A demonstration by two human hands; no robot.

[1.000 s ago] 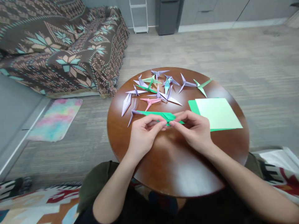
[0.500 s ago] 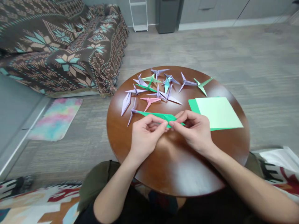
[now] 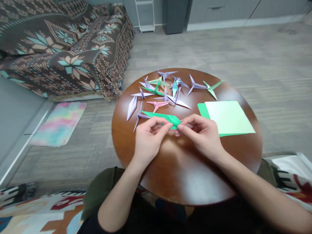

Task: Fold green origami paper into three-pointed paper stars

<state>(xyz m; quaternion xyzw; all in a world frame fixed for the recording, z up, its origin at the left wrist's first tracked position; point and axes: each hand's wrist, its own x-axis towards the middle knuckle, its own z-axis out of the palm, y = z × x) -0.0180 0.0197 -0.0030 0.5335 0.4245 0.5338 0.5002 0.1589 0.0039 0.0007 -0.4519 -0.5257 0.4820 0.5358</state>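
A folded piece of green origami paper point(image 3: 170, 119) is pinched between both hands over the near half of the round table. My left hand point(image 3: 151, 133) grips its lower edge with thumb and fingers; a long pointed end sticks out to the left above that hand. At the right end, my right hand point(image 3: 201, 131) pinches the paper between thumb and forefinger, hiding that tip. Just beyond the left hand lies a purple paper crane point(image 3: 138, 115). A pink paper crane point(image 3: 157, 104) rests behind the green piece.
Several purple and green folded cranes point(image 3: 165, 94) cover the far part of the brown round table point(image 3: 170, 172). To the right lies a stack of pale and green paper sheets point(image 3: 226, 117). A blanket-covered sofa point(image 3: 73, 58) stands at the far left, near a pastel mat point(image 3: 59, 123).
The green paper has tilted, its left point rising slightly. Its right end, which poked past my right fingers before, is now hidden by them. Both hands stay close together.
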